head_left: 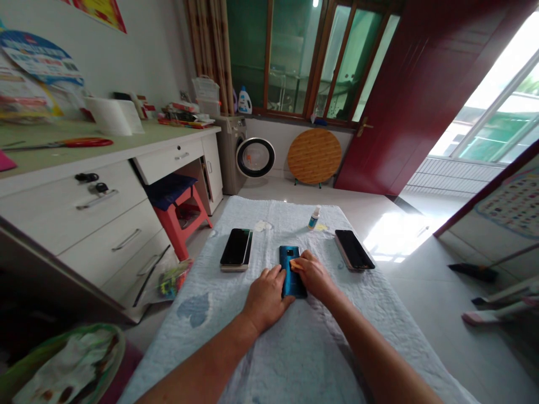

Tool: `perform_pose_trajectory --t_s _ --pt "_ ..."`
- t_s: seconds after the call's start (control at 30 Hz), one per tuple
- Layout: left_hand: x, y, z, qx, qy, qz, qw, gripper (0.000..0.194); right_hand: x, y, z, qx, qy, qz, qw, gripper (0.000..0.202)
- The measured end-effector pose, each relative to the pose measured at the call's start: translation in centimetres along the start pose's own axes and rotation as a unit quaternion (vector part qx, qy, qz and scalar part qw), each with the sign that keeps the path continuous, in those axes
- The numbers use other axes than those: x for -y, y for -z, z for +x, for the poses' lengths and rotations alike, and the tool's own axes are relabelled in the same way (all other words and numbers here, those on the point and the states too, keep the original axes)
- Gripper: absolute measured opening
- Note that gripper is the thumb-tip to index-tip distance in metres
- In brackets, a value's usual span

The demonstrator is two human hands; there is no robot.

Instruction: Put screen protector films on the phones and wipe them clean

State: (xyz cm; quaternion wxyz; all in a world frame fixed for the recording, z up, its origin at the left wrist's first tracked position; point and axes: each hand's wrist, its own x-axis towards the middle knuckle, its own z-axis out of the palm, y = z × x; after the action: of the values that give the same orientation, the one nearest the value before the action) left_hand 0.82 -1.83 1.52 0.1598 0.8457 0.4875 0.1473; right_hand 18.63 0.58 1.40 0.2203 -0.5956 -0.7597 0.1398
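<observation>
A blue phone lies face down in the middle of a pale blue cloth. My left hand rests on the cloth with its fingertips against the phone's left edge. My right hand presses a small orange cloth onto the phone's back. Left of them lies a stack of two dark phones, screen up. Another dark phone lies to the right. A small spray bottle stands at the far end of the cloth, with a white wipe and a yellowish scrap near it.
A white desk with drawers runs along the left, a red stool tucked under it. A washing machine and a round wooden tabletop stand by the far wall. A bin with waste sits at the bottom left.
</observation>
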Motion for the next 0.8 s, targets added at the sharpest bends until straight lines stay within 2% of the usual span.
perform_pose_trajectory --t_s 0.2,0.37,0.63,0.8 --pt "-0.1 0.0 0.0 0.002 0.004 -0.003 1.0 0.06 -1.9 -0.4 4.3 -0.011 -0.026 -0.069 0.997 0.026" --pt "-0.2 0.1 -0.1 0.003 0.002 0.0 1.0 0.057 -2.4 -0.6 6.2 0.004 -0.051 -0.121 0.991 0.027" --pt "-0.3 0.3 -0.1 0.002 0.002 0.003 1.0 0.058 -0.5 -0.7 8.3 0.082 0.009 -0.19 0.978 0.026" --pt "-0.3 0.3 0.0 0.004 0.005 0.009 1.0 0.058 1.2 -1.5 9.4 0.103 0.035 -0.194 0.975 0.027"
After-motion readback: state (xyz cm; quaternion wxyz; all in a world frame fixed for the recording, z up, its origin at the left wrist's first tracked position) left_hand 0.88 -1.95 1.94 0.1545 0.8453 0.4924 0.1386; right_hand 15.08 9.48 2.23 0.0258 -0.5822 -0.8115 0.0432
